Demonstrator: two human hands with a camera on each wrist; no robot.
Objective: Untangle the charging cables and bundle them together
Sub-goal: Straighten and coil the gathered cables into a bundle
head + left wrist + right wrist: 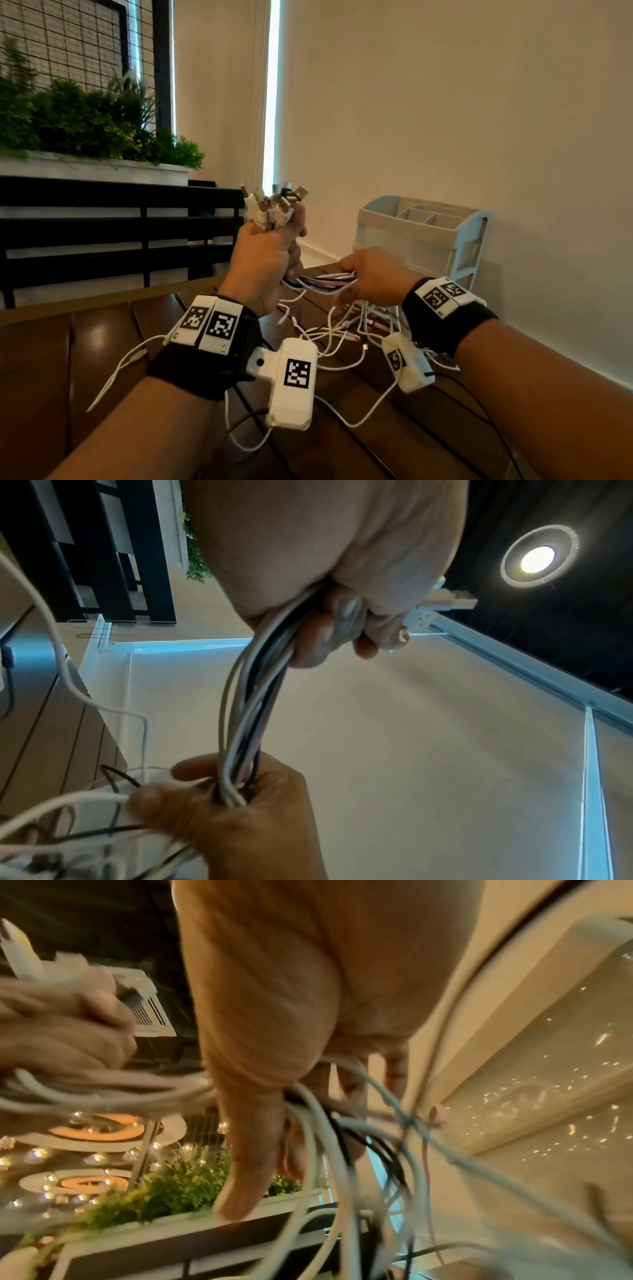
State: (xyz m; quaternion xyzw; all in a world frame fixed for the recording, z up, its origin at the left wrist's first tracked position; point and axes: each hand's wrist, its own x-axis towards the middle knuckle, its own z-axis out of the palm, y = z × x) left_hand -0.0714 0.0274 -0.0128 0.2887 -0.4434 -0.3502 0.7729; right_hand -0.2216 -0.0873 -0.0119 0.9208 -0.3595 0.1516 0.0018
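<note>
Visibly, no brand was readable. The left hand (pixel 263 260), raised, gripped the charging cables (pixel 322 282) below their USB plugs (pixel 274 205); the right hand (pixel 373 277) clasped the strands above the wooden table (pixel 102 335).

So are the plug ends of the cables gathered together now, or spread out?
Gathered. The left hand grips the plug ends as one upright cluster; the right hand holds the cables lower.

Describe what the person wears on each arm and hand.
Bare hands and forearms, no sleeves. Each wrist has a black band carrying white blocks printed with black-and-white square codes, plus a white camera box with its own code. The right band matches.
</note>
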